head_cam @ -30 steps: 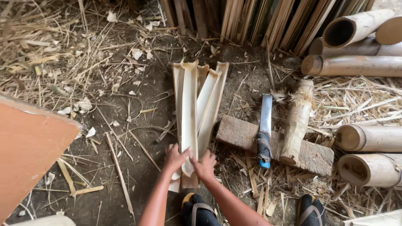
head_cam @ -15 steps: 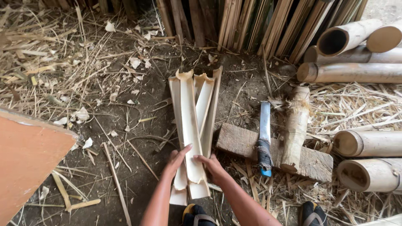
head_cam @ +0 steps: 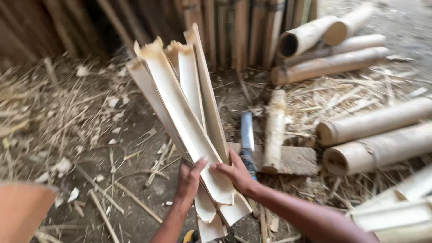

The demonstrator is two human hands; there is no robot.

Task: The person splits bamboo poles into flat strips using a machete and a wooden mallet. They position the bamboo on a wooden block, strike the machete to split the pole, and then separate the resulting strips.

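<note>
A bundle of several pale split bamboo slats [head_cam: 182, 101] is lifted off the dirt floor and tilts up and to the left. My left hand [head_cam: 189, 180] grips the bundle from its left side near the lower end. Against the right side of the same slats, my right hand [head_cam: 236, 173] clasps them, fingers spread over the top slat. The slats' bottom ends [head_cam: 216, 220] hang below my hands.
A wooden block [head_cam: 299, 159] lies just right of my hands, with a blue-handled blade [head_cam: 246, 135] and a short bamboo stick [head_cam: 274, 130] on it. Whole bamboo poles [head_cam: 373, 135] lie at right and far right. Upright slats line the back wall [head_cam: 238, 27]. Straw litter covers the ground.
The slats lay flat on the ground a second ago; both hands have gathered them and raised them, tilted upward. The view has swung closer and lower.
</note>
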